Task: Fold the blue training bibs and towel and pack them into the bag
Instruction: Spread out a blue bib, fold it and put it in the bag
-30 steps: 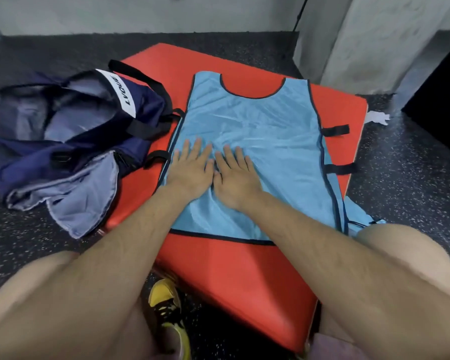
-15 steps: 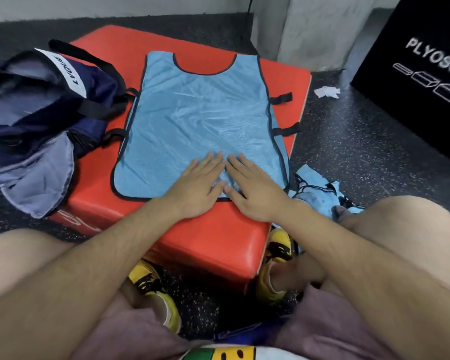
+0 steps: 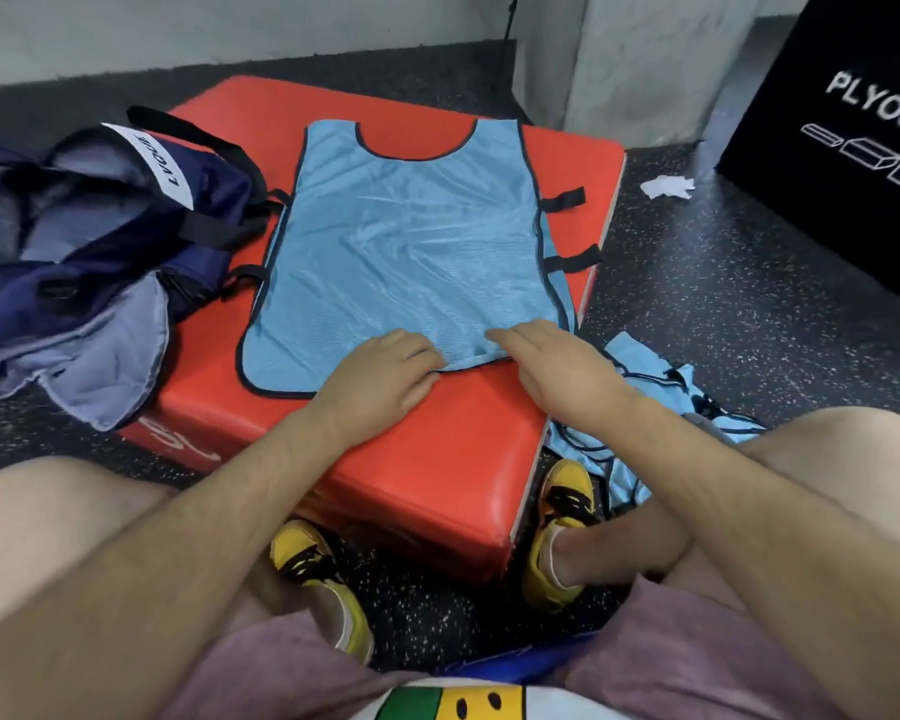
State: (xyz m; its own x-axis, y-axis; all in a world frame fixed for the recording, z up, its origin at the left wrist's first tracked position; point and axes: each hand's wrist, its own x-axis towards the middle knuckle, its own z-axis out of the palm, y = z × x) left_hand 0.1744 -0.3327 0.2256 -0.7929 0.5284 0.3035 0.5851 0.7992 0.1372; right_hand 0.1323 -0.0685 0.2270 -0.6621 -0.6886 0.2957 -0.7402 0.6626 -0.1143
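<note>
Left hand (image 3: 385, 374) curls its fingers onto the near hem of the blue mesh bib (image 3: 411, 241); right hand (image 3: 557, 366) lies straight-fingered beside it. Half a second earlier both lay flat. The bib lies spread on the red padded box (image 3: 437, 459), long axis near-to-far, neckline toward the far edge; the navy fabric bag (image 3: 100, 241) rests against the left edge.

Dark speckled floor (image 3: 723, 314), pale wall (image 3: 178, 28) behind, grey pillar (image 3: 645, 59), black lettered box (image 3: 842, 163) at right.

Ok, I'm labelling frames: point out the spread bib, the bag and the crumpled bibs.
spread bib (image 3: 406, 252), head view, centre panel
bag (image 3: 89, 298), head view, navy outer fabric
crumpled bibs (image 3: 640, 362), head view, upper fold
</note>
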